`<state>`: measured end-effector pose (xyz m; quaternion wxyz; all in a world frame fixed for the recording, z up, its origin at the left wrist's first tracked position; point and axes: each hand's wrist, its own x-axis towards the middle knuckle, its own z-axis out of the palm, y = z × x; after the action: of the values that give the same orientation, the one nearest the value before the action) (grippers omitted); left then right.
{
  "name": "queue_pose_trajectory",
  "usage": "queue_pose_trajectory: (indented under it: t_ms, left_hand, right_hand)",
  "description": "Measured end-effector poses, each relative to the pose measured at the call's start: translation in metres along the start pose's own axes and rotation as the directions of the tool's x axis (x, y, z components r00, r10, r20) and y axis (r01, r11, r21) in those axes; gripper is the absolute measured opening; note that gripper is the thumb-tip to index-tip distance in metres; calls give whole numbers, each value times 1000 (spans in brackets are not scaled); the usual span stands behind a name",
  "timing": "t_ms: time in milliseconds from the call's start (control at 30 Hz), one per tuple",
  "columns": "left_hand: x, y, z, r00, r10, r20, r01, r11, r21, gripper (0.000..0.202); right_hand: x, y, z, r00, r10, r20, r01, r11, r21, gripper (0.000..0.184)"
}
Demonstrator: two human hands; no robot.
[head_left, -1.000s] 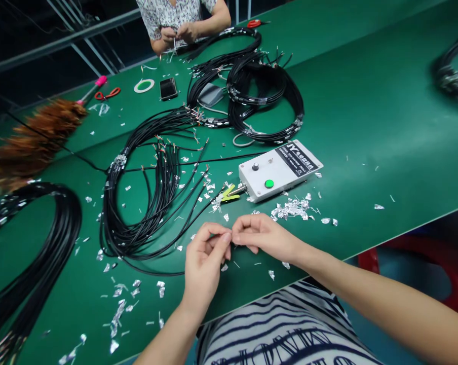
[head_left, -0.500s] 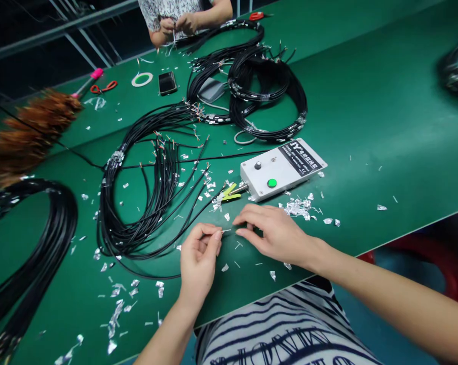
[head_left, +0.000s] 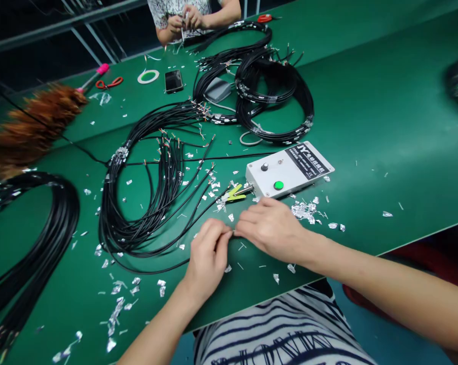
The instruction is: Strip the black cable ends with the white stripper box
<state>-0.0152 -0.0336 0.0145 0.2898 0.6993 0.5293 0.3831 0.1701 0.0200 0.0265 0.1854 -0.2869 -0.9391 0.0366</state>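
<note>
My left hand (head_left: 209,253) is closed around the end of a black cable (head_left: 153,272), which runs from the coiled bundle (head_left: 107,218) on the left. Fingertips of my right hand (head_left: 269,228) pinch at the cable's tip, right beside the left fingers. The fingers mostly hide the thin wire end between them. Just beyond my hands lies a grey box (head_left: 290,170) with a green button, a knob and a black label. A yellow clip (head_left: 235,194) sits at the box's left end.
Foil scraps (head_left: 305,210) litter the green table (head_left: 384,126). More cable coils (head_left: 308,101) lie farther back, near a phone (head_left: 173,81), a tape roll (head_left: 148,76) and red-handled scissors (head_left: 109,83). A brown duster (head_left: 42,124) rests at left. Across the table, a co-worker's hands (head_left: 183,23) hold something thin.
My right hand has moved left and its fingers have closed at the cable tip. My left hand still holds the cable. The view has shifted slightly.
</note>
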Motion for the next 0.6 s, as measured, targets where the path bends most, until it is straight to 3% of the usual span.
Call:
queue_pose_trajectory:
  t_ms: [133, 200, 333, 600]
  left_hand:
    - [19, -17, 0, 960, -276, -52, 262, 945, -195, 15]
    - [30, -22, 1, 931, -360, -55, 323, 887, -329, 14]
    - [43, -22, 5, 911, -405, -77, 330, 828, -453, 15]
    - [49, -25, 12, 900, -426, -90, 347, 826, -443, 15]
  right_hand:
    - [16, 19, -9, 993, 114, -2, -113, 978, -173, 13]
    - [25, 27, -7, 988, 151, 26, -139, 956, -258, 15]
    - [32, 33, 4, 985, 157, 73, -124, 934, -334, 13]
    - [34, 41, 7, 994, 93, 49, -71, 938, -339, 21]
